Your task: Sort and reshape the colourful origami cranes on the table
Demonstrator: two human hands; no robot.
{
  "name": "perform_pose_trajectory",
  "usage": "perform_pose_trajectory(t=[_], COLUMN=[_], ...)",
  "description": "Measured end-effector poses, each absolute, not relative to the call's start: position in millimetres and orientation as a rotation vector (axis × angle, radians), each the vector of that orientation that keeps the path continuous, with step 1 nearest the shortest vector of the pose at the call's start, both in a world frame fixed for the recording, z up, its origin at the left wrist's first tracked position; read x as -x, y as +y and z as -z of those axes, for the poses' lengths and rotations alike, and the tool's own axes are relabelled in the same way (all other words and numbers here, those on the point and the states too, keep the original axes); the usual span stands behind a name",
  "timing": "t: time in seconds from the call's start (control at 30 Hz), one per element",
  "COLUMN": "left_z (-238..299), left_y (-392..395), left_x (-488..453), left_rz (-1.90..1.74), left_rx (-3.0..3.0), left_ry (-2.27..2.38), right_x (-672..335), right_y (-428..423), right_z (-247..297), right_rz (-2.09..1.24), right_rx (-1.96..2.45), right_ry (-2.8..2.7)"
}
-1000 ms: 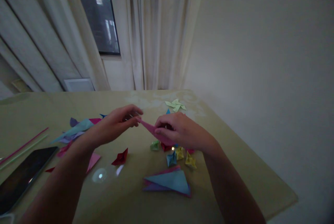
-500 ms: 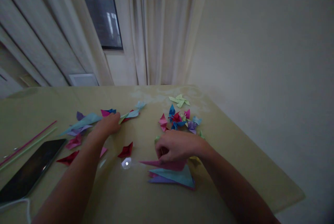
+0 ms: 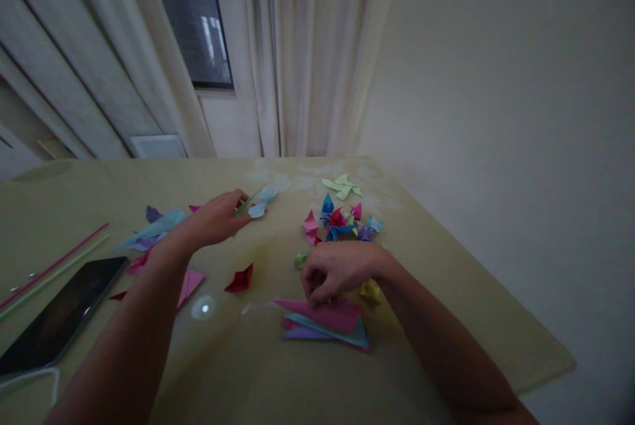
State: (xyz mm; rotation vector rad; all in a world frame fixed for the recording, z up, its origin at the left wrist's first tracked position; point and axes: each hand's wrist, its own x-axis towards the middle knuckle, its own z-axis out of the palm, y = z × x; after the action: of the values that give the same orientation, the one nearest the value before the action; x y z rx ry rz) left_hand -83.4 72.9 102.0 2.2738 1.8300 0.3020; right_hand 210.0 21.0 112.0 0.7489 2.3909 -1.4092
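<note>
My left hand (image 3: 221, 217) reaches to the far middle of the table, its thumb and fingers around a green folded paper piece (image 3: 247, 203). Just beyond its fingertips lie light blue paper pieces (image 3: 268, 195). With fingers pinched, my right hand (image 3: 342, 270) holds a pink folded paper piece (image 3: 342, 318) at its upper edge. That piece lies over a small stack with a light blue folded paper (image 3: 361, 332) and a purple one (image 3: 308, 332). A red folded paper piece (image 3: 241, 278) lies between my arms.
Beyond my right hand is a cluster of colourful origami pieces (image 3: 337, 220), with a pale green pinwheel shape (image 3: 342, 186) behind. More folded papers (image 3: 169, 221) lie at left, beside a phone (image 3: 64, 312) and two thin sticks (image 3: 54, 270). A wall (image 3: 520, 147) borders the right.
My left hand has moved away and to the right, and the green paper is now lifted between its fingers. My right hand and the pink paper have shifted slightly right over the stack.
</note>
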Motion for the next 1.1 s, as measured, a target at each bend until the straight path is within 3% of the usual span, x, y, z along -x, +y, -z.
perform_pose_trajectory(t=[0.23,0.53,0.77,1.1], left_z=[-126,-119,-134,-129], left_y=[54,50,38,38], left_x=[68,63,41,26], left_rz=[-0.290,-0.372,-0.467,-0.631], left_rx=[-2.233,-2.079,-2.128,-2.058], left_ry=[1.786,1.316,1.045,0.970], right_x=[-208,-218,-221,-214], right_y=[27,24,25,21], right_z=[-100,-118,-132,-134], right_rz=[1.363,1.064,1.047,1.625], right_rx=[-0.676,-0.924,-1.553,-1.555], right_ry=[2.377,2.654,3.074,3.257])
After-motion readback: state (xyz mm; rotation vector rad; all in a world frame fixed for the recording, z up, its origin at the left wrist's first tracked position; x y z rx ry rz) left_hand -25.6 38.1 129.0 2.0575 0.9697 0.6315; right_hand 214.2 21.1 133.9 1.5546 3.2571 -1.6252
